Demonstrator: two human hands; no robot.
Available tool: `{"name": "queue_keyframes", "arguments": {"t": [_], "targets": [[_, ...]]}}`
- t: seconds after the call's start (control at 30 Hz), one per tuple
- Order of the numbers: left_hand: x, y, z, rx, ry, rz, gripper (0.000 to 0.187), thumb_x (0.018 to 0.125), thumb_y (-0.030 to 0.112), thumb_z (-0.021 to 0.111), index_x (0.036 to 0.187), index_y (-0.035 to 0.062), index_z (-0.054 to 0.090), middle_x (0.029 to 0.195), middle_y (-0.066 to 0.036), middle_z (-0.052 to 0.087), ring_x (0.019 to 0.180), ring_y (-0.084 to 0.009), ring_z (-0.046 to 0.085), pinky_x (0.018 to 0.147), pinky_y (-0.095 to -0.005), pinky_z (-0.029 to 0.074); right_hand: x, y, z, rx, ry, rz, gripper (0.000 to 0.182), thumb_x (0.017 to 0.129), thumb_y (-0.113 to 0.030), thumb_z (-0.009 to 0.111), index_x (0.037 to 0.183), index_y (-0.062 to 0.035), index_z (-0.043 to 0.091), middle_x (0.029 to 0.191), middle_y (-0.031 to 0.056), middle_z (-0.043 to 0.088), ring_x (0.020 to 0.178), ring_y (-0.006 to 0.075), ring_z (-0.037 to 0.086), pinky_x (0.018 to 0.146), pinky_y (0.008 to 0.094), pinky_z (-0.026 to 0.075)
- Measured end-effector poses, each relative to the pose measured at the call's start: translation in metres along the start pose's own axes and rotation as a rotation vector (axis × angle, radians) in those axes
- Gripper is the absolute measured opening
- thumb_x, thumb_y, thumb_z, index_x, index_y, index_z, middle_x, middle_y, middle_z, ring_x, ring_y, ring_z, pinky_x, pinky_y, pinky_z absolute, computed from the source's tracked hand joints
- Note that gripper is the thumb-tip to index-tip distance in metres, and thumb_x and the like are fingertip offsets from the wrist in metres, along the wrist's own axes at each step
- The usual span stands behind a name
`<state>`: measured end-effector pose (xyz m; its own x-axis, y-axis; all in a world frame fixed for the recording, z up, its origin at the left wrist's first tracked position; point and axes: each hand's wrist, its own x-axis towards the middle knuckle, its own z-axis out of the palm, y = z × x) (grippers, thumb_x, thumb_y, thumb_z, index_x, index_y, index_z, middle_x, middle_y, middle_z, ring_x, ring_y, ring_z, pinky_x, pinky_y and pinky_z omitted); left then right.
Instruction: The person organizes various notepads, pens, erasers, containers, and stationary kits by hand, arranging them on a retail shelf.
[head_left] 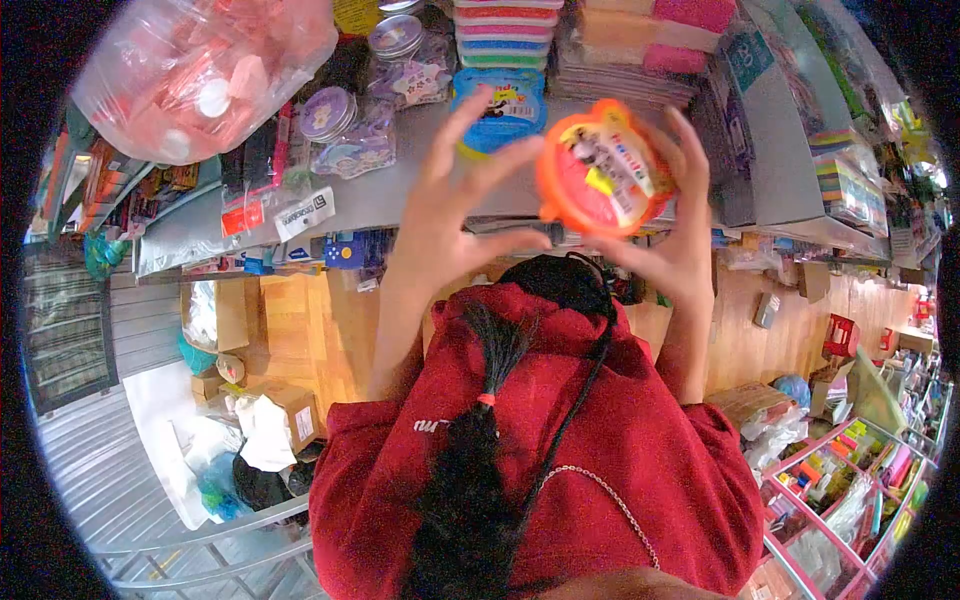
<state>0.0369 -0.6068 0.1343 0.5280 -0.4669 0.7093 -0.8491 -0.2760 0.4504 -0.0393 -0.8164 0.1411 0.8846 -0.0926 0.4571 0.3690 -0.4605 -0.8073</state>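
Observation:
An orange round container (605, 170) with a panda label is held up over the shelf, its right side in my right hand (675, 220). The fingers and thumb of that hand curve around its edge. Just left of the container, my left hand (460, 205) has its fingers spread and holds nothing. Behind my left hand lies a blue container (500, 105) with a similar label, on the grey shelf (400, 190). Farther back stands a stack of coloured containers (505, 35).
A clear bag of pink items (205, 75) fills the upper left. Tins and small packs (355, 135) lie left of the blue container. A grey box (765, 130) stands at the right. Cardboard boxes (290, 405) are on the floor at lower left.

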Motion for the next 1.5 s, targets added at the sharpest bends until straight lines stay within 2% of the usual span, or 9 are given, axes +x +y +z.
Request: {"name": "queue_keyframes", "arguments": {"t": [0.13, 0.33, 0.47, 0.67, 0.97, 1.07, 1.27, 1.37, 1.5], "targets": [[-0.005, 0.000, 0.004, -0.294, -0.221, -0.034, 0.055, 0.061, 0.026, 0.077, 0.113, 0.0203, 0.062, 0.132, -0.014, 0.043, 0.117, -0.0323, 0.048, 0.096, -0.0400, 0.042, 0.004, 0.000, 0.003, 0.098, -0.138, -0.108, 0.118, 0.048, -0.028, 0.088, 0.139, -0.0018, 0.018, 0.134, 0.0203, 0.037, 0.122, 0.0302, 0.041, 0.102, 0.0401, 0.034], [-0.009, -0.006, 0.007, -0.191, -0.053, -0.048, 0.053, 0.057, 0.022, 0.079, 0.108, 0.0172, 0.065, 0.130, -0.013, 0.046, 0.112, -0.0299, 0.052, 0.092, -0.0377, 0.045, 0.004, 0.006, 0.005, 0.053, -0.049, -0.136, 0.116, 0.051, -0.029, 0.087, 0.139, -0.0011, 0.018, 0.140, 0.0172, 0.030, 0.126, 0.0299, 0.037, 0.103, 0.0395, 0.033], [-0.008, -0.028, 0.019, 0.071, 0.200, -0.138, 0.051, 0.058, 0.019, 0.080, 0.106, 0.0159, 0.065, 0.127, -0.013, 0.048, 0.109, -0.0303, 0.054, 0.089, -0.0377, 0.047, 0.003, 0.007, -0.002, -0.160, 0.082, -0.052, 0.093, 0.063, -0.020, 0.080, 0.137, -0.0020, 0.026, 0.138, 0.0171, 0.034, 0.126, 0.0300, 0.037, 0.102, 0.0384, 0.032], [-0.007, -0.040, 0.037, 0.145, 0.191, -0.323, 0.050, 0.060, 0.010, 0.078, 0.108, 0.0141, 0.063, 0.128, -0.015, 0.048, 0.117, -0.0325, 0.047, 0.097, -0.0390, 0.040, -0.006, 0.015, -0.006, -0.360, 0.066, 0.012, 0.083, 0.066, -0.021, 0.077, 0.134, -0.0034, 0.033, 0.133, 0.0188, 0.040, 0.123, 0.0330, 0.040, 0.101, 0.0393, 0.034], [-0.003, -0.044, 0.039, 0.164, 0.182, -0.280, 0.046, 0.061, 0.017, 0.079, 0.104, 0.0132, 0.062, 0.130, -0.016, 0.043, 0.117, -0.0345, 0.046, 0.094, -0.0408, 0.042, -0.011, 0.010, 0.009, -0.587, -0.024, 0.069, 0.097, 0.059, -0.034, 0.080, 0.136, -0.0042, 0.029, 0.128, 0.0218, 0.042, 0.117, 0.0380, 0.043, 0.097, 0.0445, 0.035], [-0.005, -0.044, 0.039, 0.155, 0.152, -0.271, 0.054, 0.062, 0.017, 0.079, 0.111, 0.0121, 0.057, 0.132, -0.018, 0.040, 0.120, -0.0360, 0.042, 0.096, -0.0422, 0.039, -0.010, 0.014, 0.020, -0.700, 0.025, 0.042, 0.096, 0.059, -0.033, 0.080, 0.136, -0.0060, 0.029, 0.127, 0.0217, 0.043, 0.115, 0.0397, 0.042, 0.096, 0.0454, 0.035], [-0.006, -0.035, 0.022, 0.041, 0.167, -0.095, 0.064, 0.075, 0.032, 0.069, 0.127, 0.0069, 0.042, 0.136, -0.021, 0.033, 0.126, -0.0370, 0.032, 0.103, -0.0465, 0.026, -0.004, 0.018, 0.015, -0.496, 0.128, -0.020, 0.089, 0.056, -0.024, 0.079, 0.131, -0.0084, 0.034, 0.122, 0.0190, 0.045, 0.112, 0.0385, 0.043, 0.094, 0.0456, 0.038], [-0.013, -0.036, 0.013, -0.061, 0.160, -0.095, 0.059, 0.080, 0.038, 0.062, 0.126, 0.0057, 0.045, 0.136, -0.021, 0.033, 0.126, -0.0358, 0.033, 0.103, -0.0462, 0.025, 0.012, 0.011, 0.004, -0.404, 0.098, -0.179, 0.090, 0.053, -0.023, 0.081, 0.130, -0.0077, 0.035, 0.121, 0.0180, 0.045, 0.110, 0.0369, 0.044, 0.093, 0.0449, 0.039], [-0.013, -0.030, 0.008, -0.060, 0.156, -0.080, 0.051, 0.082, 0.036, 0.060, 0.123, 0.0059, 0.048, 0.132, -0.020, 0.039, 0.123, -0.0346, 0.037, 0.103, -0.0453, 0.026, 0.060, 0.017, 0.004, -0.134, -0.206, -0.359, 0.073, 0.053, -0.024, 0.081, 0.113, -0.0058, 0.044, 0.114, 0.0165, 0.046, 0.110, 0.0328, 0.045, 0.093, 0.0379, 0.039]]}}
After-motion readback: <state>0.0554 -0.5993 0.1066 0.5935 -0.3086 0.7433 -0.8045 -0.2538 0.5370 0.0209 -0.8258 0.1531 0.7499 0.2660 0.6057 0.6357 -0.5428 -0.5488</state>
